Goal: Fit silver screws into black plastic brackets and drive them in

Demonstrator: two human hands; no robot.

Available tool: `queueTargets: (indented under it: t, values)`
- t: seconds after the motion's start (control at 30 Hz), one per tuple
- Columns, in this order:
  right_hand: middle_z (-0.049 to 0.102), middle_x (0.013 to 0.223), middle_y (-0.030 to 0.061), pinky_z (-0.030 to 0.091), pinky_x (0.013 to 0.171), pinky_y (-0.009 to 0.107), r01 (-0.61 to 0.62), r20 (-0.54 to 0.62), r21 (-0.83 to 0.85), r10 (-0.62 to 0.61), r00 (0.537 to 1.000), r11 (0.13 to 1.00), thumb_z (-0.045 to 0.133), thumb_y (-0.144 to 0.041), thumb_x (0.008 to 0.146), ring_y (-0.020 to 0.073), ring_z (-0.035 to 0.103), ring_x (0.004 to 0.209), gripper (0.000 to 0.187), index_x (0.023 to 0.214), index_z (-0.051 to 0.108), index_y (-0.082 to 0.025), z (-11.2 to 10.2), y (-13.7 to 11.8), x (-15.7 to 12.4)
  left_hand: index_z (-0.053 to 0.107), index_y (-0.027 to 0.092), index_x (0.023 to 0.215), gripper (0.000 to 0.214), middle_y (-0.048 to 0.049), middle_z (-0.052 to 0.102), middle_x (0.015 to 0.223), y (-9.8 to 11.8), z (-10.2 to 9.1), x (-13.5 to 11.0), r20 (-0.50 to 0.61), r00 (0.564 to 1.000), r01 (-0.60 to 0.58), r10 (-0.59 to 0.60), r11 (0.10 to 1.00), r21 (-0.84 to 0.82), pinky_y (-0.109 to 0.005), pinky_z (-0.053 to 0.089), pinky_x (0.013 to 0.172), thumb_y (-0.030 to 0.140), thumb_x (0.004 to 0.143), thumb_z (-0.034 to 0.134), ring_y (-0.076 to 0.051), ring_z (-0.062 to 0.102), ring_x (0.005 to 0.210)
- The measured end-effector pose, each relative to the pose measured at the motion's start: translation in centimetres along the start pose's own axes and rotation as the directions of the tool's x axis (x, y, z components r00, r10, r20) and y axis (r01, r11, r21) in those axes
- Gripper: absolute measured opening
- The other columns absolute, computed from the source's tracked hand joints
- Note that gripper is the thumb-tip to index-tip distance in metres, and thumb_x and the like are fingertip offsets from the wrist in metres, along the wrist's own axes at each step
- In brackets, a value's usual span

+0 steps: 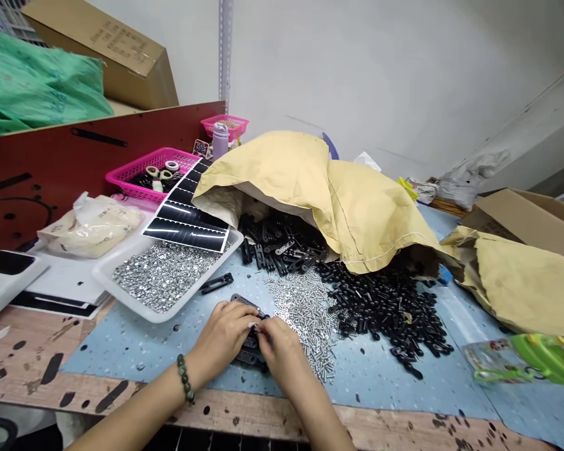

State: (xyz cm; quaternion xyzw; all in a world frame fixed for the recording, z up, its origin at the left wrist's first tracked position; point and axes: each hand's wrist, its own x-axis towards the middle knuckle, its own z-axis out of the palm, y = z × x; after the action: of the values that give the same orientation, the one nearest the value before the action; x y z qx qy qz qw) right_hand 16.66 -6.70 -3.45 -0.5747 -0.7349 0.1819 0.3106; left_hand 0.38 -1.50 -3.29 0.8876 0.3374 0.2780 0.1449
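My left hand [228, 333], a bead bracelet on its wrist, has its fingers curled over long black plastic parts [250, 358] on the blue mat. My right hand [282, 351] meets it there, thumb and fingers pinched together. Something small and pale shows between the fingertips, too small to name. Another black part [237, 299] sticks out beyond the left fingers. Just right of my hands spreads a pile of silver screws [313, 319]. One loose black part [217, 283] lies near the white tray [157, 316], which holds many small silver metal pieces.
Yellow paper sacks [272, 166] spill black plastic parts [385, 307] onto the blue mat [169, 351]. Behind the tray stands a pink basket [122, 178] with scissors [158, 172]. A green-lidded bottle [521, 360] lies at right. A cardboard box [536, 213] stands behind another sack [531, 275].
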Motion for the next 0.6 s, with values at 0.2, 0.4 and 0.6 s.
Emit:
queueTargets:
  t: [0.2,0.4,0.6]
  values:
    - [0.059,0.081,0.0033,0.047,0.067,0.029,0.055,0.023,-0.142,-0.052,0.998,0.988,0.047,-0.007,0.086,0.0184,0.057,0.075,0.016,0.087,0.057,-0.020,0.3,0.0,0.3,0.056,0.023,0.119,0.031,-0.0038,0.067,0.111,-0.3,-0.6,-1.2,-0.046,0.990,0.126,-0.131,0.987,-0.101,-0.042,0.044,0.089,0.014,0.095,0.039,-0.021,0.060,0.103]
    - [0.059,0.083,0.0035,0.046,0.072,0.031,0.085,0.089,-0.161,-0.072,0.993,0.983,0.046,-0.007,0.087,0.0190,0.056,0.079,0.017,0.089,0.055,-0.021,0.1,-0.3,0.6,0.057,0.024,0.116,0.030,-0.0034,0.069,0.107,-0.4,-0.8,-1.5,-0.024,0.986,0.162,-0.166,0.979,-0.124,-0.043,0.047,0.088,0.014,0.093,0.042,-0.022,0.062,0.099]
    - [0.057,0.087,0.0030,0.046,0.071,0.029,-0.073,0.014,0.067,0.072,0.997,0.995,0.058,-0.017,0.083,0.0178,0.056,0.078,0.014,0.096,0.055,-0.020,-0.9,-1.1,0.0,0.058,0.022,0.112,0.024,-0.0057,0.066,0.110,0.4,-1.5,-2.3,-0.148,0.972,0.150,-0.180,0.970,-0.194,-0.043,0.047,0.090,0.017,0.094,0.042,-0.022,0.059,0.104]
